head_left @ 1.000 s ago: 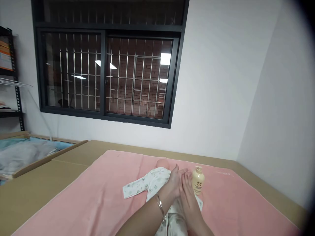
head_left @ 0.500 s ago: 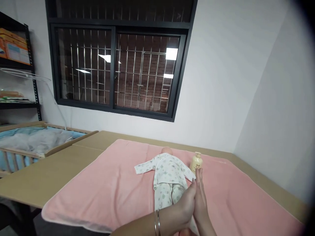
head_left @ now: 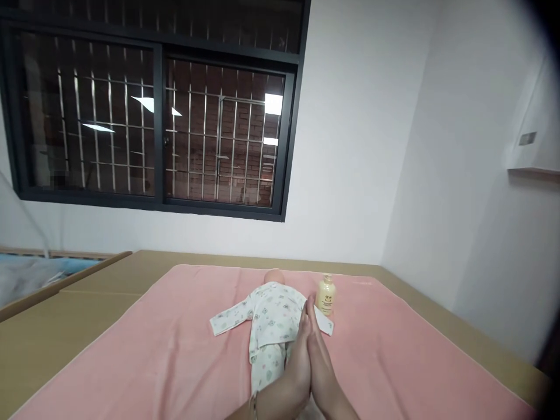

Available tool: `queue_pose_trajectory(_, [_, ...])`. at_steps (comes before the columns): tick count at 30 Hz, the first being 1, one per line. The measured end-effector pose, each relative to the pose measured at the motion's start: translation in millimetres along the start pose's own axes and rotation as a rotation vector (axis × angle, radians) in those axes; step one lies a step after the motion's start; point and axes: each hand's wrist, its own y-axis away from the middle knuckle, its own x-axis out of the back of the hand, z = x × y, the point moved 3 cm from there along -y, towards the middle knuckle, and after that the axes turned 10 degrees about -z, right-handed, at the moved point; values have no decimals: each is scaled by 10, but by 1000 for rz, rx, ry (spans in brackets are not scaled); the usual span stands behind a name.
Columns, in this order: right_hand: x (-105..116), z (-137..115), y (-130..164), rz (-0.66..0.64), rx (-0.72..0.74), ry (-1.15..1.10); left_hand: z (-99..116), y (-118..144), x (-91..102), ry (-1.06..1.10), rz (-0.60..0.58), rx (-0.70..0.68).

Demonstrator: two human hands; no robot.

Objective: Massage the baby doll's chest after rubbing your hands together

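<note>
My two bare hands are pressed flat together, palm against palm, fingers straight and pointing away from me toward twelve o'clock. My left hand [head_left: 298,356] and my right hand [head_left: 321,359] hold nothing; they only touch each other, and a thin bracelet [head_left: 253,402] shows at my left wrist.

Directly past my fingertips lies a baby doll [head_left: 273,324] on its back, dressed in a white printed sleepsuit. Its long axis runs from six to twelve o'clock: legs toward me, bald head at the far end. One sleeve stretches out toward nine o'clock and the other toward three o'clock. My joined hands hover over the doll's right-hand edge, near its hip and the three o'clock sleeve, so the body lies a little toward eleven o'clock from my fingertips. My left hand is the nearer one to the doll's trunk; I cannot tell whether either hand brushes the cloth.

At about one o'clock from my fingertips, just beside the doll's shoulder, a small cream pump bottle [head_left: 326,294] stands upright. My right hand is the nearer one to it.

Everything rests on a pink blanket [head_left: 175,361] spread over a tan table [head_left: 65,326]. Beyond, a dark barred window [head_left: 153,116] fills the white wall
</note>
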Motion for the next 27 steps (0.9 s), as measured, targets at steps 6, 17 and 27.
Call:
queue_pose_trajectory(6, [326, 458, -745, 142, -104, -87, 10, -395, 275, -266, 16, 16])
queue_pose_trajectory(17, [-336, 1402, -1493, -435, 93, 211, -62, -1503, 1893, -537, 585, -329])
queue_pose_trajectory(27, [-402, 1767, -1588, -373, -304, 703, -225, -1529, 1875, -704, 563, -322])
